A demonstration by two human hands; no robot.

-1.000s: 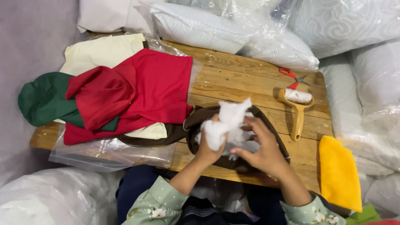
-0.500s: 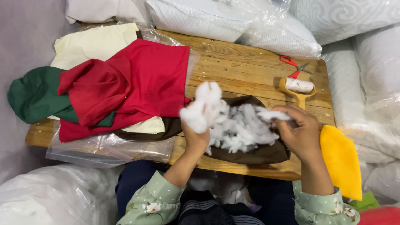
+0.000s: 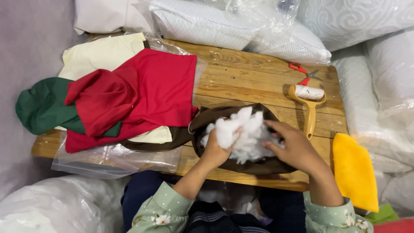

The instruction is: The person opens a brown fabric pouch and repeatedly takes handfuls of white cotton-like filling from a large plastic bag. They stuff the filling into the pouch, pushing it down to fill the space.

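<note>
Head view, the only view. Left hand [image 3: 214,149] is clenched around a clump of white stuffing [image 3: 241,129], which sits inside the opening of a brown cloth cover [image 3: 241,166] lying on the wooden table [image 3: 246,82]. Right hand [image 3: 295,149] rests with fingers spread over the right side of the same stuffing, pressing on it rather than pinching; whether it actually grips any fibre I cannot tell. Judgement on handling: the stuffing looks very light, soft and springy, tears apart easily and clings to skin, so it is best taken in loose handfuls from the middle of the clump; the brown cover is limp and will collapse unless held at the rim of its opening. Left of the left hand: a red cloth [image 3: 146,92] lying over a green cloth [image 3: 41,108] and a cream cloth [image 3: 101,54], all on top of a clear plastic bag [image 3: 112,157]. Beyond the right hand: a yellow-handled lint roller [image 3: 308,99] and red-handled scissors [image 3: 302,71]. Right of the right hand, off the table edge: a yellow cloth piece [image 3: 353,170]. Farther out, beyond both hands: white pillows in clear plastic wrap [image 3: 258,30]; no label legible on any wrap.
</note>
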